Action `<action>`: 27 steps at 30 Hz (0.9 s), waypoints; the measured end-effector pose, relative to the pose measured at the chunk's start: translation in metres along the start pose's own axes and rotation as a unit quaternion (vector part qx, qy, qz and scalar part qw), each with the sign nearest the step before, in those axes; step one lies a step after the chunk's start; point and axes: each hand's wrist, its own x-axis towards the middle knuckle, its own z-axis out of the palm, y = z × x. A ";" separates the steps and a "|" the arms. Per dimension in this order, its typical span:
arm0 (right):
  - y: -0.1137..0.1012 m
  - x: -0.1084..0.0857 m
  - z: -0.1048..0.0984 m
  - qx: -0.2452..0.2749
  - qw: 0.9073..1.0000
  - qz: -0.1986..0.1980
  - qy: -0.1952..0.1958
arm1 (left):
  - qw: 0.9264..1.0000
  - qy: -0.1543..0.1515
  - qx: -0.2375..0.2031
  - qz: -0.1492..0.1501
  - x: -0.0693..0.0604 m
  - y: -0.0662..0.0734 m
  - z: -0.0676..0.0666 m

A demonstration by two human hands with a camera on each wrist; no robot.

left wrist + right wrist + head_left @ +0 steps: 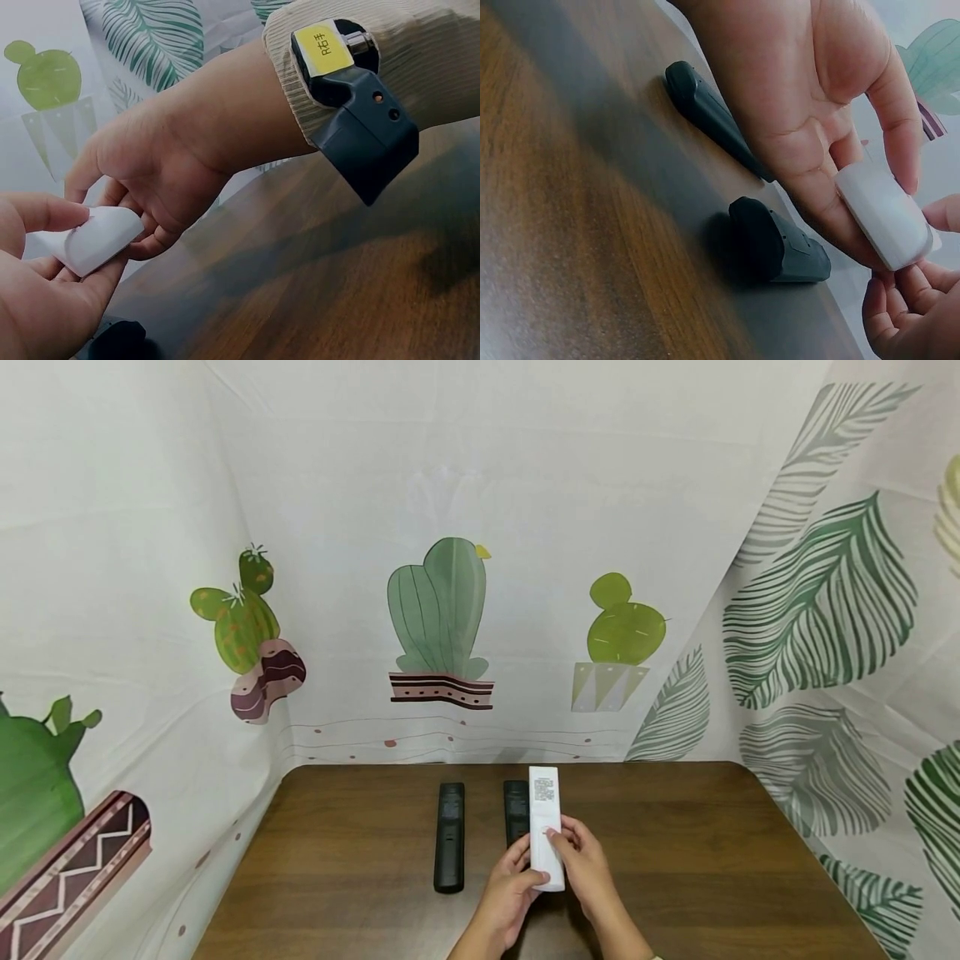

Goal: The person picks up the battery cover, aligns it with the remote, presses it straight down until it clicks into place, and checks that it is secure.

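Note:
A white remote control [545, 827] is held up over the table, its back with a printed label facing up. My left hand [508, 897] grips its lower end, thumb on top and fingers beneath. On its right side my right hand [588, 868] holds it too, with the thumb on the back cover. Only the remote's near end [105, 236] shows in the left wrist view, between both hands. Behind it a black remote control [516, 806] lies on the table, partly covered by the white one and my left hand.
Another black remote control [450, 839] lies further left, back side up. The brown wooden table [337, 860] has rounded far corners and meets a white cloth [540, 527] printed with cacti and leaves. A wrist camera [367, 127] sits on my right forearm.

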 end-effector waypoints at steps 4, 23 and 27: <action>0.000 0.000 -0.001 0.001 1.000 0.003 0.005 | 1.000 -0.001 0.002 0.001 -0.001 0.001 0.001; 0.005 0.005 -0.011 0.003 1.000 0.015 0.023 | 0.999 -0.021 0.021 0.015 -0.005 0.000 0.006; 0.005 0.005 -0.013 0.002 0.999 0.019 0.026 | 0.999 -0.020 0.026 0.006 -0.005 -0.002 0.008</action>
